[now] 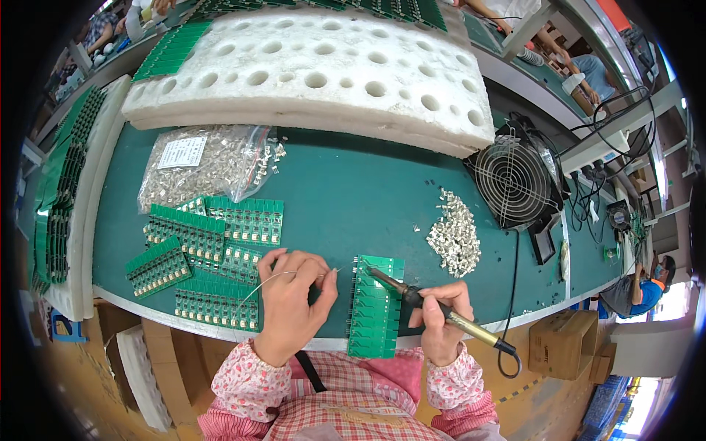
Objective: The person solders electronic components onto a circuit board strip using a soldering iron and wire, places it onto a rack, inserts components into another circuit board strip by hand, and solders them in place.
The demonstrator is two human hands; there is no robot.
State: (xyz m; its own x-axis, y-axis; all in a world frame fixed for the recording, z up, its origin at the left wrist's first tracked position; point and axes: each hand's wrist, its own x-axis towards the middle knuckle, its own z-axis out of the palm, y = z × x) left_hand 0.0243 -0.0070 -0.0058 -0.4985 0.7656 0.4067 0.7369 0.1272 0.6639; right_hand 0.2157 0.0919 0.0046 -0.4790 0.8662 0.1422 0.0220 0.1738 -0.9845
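A green circuit board panel (376,309) lies on the table before me, a row of pins along its left edge. My right hand (445,316) grips a soldering iron (471,328) by its handle, the tip reaching the upper part of the panel. To the left of the panel, my left hand (294,298) pinches a thin length of solder wire (268,280), whose end points toward the iron's tip. Whether tip and wire touch is too small to tell. Beside my left hand lie several populated circuit boards (217,303), overlapping in a loose pile.
A pile of small whitish connectors (454,235) sits right of the panel, near a black fan (509,178). Back left is a plastic bag (198,165) of similar parts. White foam blocks (309,110) stand along the far side. The iron's cable (512,283) runs along the right.
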